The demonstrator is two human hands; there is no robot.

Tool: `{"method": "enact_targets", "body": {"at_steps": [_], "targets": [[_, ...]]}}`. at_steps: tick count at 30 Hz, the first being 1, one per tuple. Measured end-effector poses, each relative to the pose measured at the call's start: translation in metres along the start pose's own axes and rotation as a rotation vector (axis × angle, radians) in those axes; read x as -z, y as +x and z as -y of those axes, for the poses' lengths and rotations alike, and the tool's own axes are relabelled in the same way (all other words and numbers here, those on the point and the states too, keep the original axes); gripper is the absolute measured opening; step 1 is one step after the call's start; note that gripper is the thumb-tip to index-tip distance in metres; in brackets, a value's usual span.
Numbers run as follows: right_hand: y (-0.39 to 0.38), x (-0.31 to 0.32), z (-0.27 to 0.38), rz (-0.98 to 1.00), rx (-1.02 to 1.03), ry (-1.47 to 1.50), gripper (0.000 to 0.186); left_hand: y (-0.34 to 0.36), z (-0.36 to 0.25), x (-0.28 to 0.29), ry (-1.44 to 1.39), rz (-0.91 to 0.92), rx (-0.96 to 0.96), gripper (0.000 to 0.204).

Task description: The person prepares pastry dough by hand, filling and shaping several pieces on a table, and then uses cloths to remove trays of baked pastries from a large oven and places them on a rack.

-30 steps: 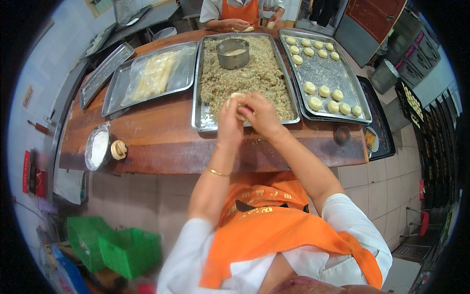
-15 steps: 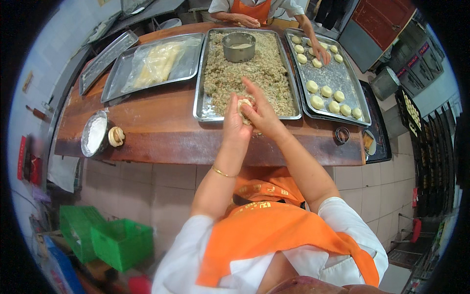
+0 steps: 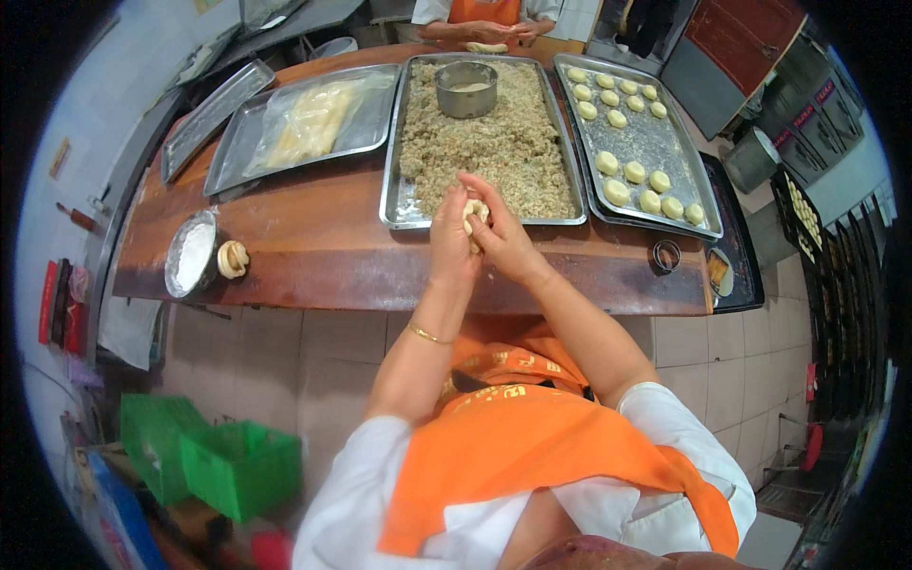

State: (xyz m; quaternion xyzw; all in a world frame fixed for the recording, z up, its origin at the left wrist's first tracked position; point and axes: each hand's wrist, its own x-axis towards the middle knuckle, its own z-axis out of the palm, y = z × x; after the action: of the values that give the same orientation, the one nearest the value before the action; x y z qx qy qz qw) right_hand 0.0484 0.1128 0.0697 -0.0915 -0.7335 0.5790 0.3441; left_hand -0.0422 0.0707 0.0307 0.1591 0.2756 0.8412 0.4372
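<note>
Both hands raised together, cupping dough piece, elbows bent

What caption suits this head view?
Both hands, left hand and right hand, cup a dough ball above the filling tray.

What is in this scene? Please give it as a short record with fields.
left hand: left hand cups the dough piece
right hand: right hand presses the same piece
middle tray: filling tray of crumbly mix, with a round metal tin in it
right tray: tray of dough balls
left tray: tray with a plastic bag
counter: wooden counter with a flour bowl
far side: another person's hands on dough
</note>
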Motion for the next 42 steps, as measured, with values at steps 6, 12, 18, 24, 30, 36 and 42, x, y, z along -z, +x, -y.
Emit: {"method": "enact_targets", "body": {"at_steps": [6, 12, 18, 24, 30, 36, 42], "targets": [[-0.001, 0.004, -0.010, -0.017, 0.124, -0.356, 0.054, -0.001, -0.001, -0.011, -0.103, -0.093, 0.083, 0.028], [0.002, 0.026, 0.028, 0.137, -0.425, 0.401, 0.051, -0.018, -0.024, -0.011, 0.040, 0.237, 0.151, 0.026], [-0.011, 0.021, 0.020, 0.234, -0.256, 0.193, 0.056, -0.030, -0.014, -0.018, 0.178, 0.016, 0.090, 0.030], [-0.007, 0.040, 0.034, 0.288, 0.332, -0.743, 0.076, -0.052, -0.034, -0.043, -0.095, 0.140, 0.233, 0.048], [-0.011, 0.033, 0.033, 0.109, 0.335, -0.575, 0.059, -0.046, -0.011, -0.025, -0.112, 0.392, 0.241, 0.043], [-0.017, 0.020, 0.052, -0.030, 0.034, -0.197, 0.045, -0.055, -0.002, -0.018, -0.014, 0.253, 0.236, 0.040], [-0.012, 0.021, 0.053, 0.012, 0.417, -0.521, 0.046, -0.062, -0.009, -0.030, 0.103, 0.251, 0.145, 0.038]]}}
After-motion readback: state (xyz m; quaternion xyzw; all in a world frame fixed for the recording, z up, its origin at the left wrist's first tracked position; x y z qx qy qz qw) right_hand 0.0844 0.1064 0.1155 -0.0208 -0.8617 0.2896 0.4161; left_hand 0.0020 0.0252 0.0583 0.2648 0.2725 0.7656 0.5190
